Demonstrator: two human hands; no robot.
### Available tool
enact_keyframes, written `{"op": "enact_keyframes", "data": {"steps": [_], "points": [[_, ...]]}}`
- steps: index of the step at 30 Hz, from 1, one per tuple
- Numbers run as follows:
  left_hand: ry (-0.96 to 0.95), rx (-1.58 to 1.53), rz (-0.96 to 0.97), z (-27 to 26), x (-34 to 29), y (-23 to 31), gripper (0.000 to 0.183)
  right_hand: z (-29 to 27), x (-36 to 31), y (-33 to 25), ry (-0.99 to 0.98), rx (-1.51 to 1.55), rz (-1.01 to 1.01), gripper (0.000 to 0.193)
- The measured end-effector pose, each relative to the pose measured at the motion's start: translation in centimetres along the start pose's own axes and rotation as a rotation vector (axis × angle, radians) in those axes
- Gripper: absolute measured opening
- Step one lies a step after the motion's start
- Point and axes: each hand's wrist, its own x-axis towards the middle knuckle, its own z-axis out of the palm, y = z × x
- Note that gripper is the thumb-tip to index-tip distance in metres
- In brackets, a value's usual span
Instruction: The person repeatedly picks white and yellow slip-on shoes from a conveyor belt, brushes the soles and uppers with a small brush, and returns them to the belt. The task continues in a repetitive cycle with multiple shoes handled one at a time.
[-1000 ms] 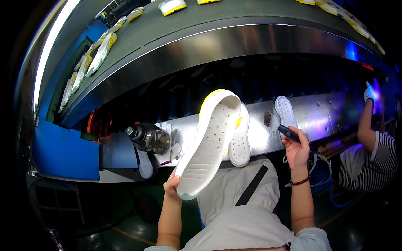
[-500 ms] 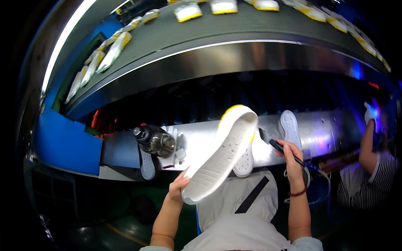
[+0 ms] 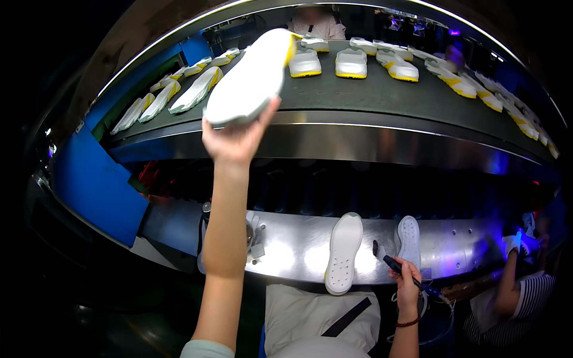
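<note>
My left hand (image 3: 239,140) reaches far forward and grips a white shoe sole (image 3: 250,80) with yellow along its edge by its near end. That sole is held tilted up over the green conveyor belt (image 3: 322,98). Lower right, a brush (image 3: 391,262) with a black handle is in my right hand (image 3: 407,286), its bristles pointing left above the metal bench (image 3: 298,235). Between my arms lies another white sole (image 3: 344,253), holed face up, with its near end over the bench edge. A greyer sole (image 3: 408,232) rests beside the brush.
Several white-and-yellow soles (image 3: 351,62) stand along the curved belt. My left forearm partly covers a bottle (image 3: 206,224) on the bench. One person (image 3: 316,27) is beyond the belt; another in a striped sleeve (image 3: 531,298) works at the right under blue light.
My left hand has carried its sole from above my lap up and forward to the belt, turning its hollow side away. The sole on the bench is now uncovered. My right hand still holds the brush.
</note>
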Motion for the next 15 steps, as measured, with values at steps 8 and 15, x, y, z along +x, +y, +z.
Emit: {"op": "enact_keyframes", "data": {"steps": [8, 15], "points": [[0.379, 1.037, 0.073, -1.4, 9.6, -9.4, 0.065, -2.8, 0.4, 0.9, 0.132, 0.007, 0.019, 0.029], [0.174, 2.653, 0.419, -3.8, 17.5, -10.0, 0.067, -4.5, 0.5, 2.8, 0.142, 0.022, 0.017, 0.025]]}}
